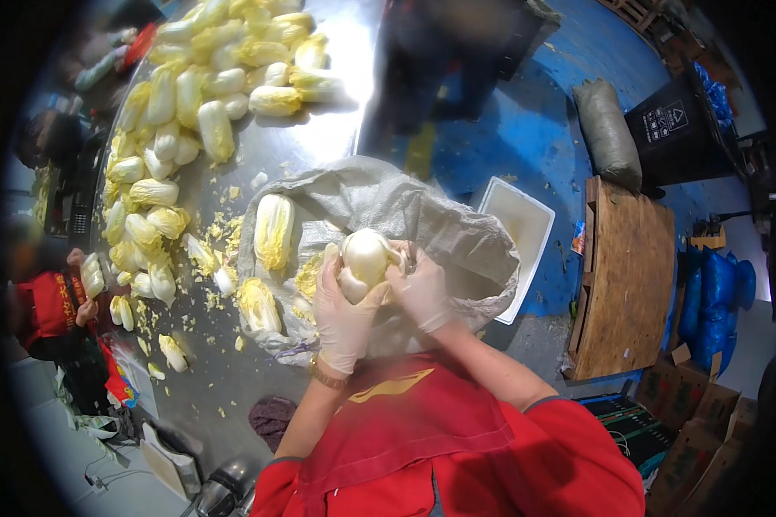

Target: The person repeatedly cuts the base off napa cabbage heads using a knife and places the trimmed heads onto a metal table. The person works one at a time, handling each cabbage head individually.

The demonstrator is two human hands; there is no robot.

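Over an open woven sack, I hold a napa cabbage point(366, 256) with its white base turned up toward me. My left hand point(347, 317), in a pale translucent glove, wraps round its left and lower side. The gloved fingers of my right hand point(422, 291) are closed at its right edge, where an outer leaf stands off. A small dark shape shows by those fingers; I cannot make out what it is. The grey sack point(379, 185) lies on the metal table with its mouth toward the right. On its left part rest a whole cabbage point(273, 231) and another cabbage point(259, 306).
A heap of napa cabbages point(215, 77) covers the far left of the metal table point(224, 379), with leaf scraps scattered nearby. A white bin point(526, 226) stands right of the sack. Farther right are a wooden pallet point(629, 284) and a full sack point(606, 129). A co-worker point(47, 302) handles cabbage at the left.
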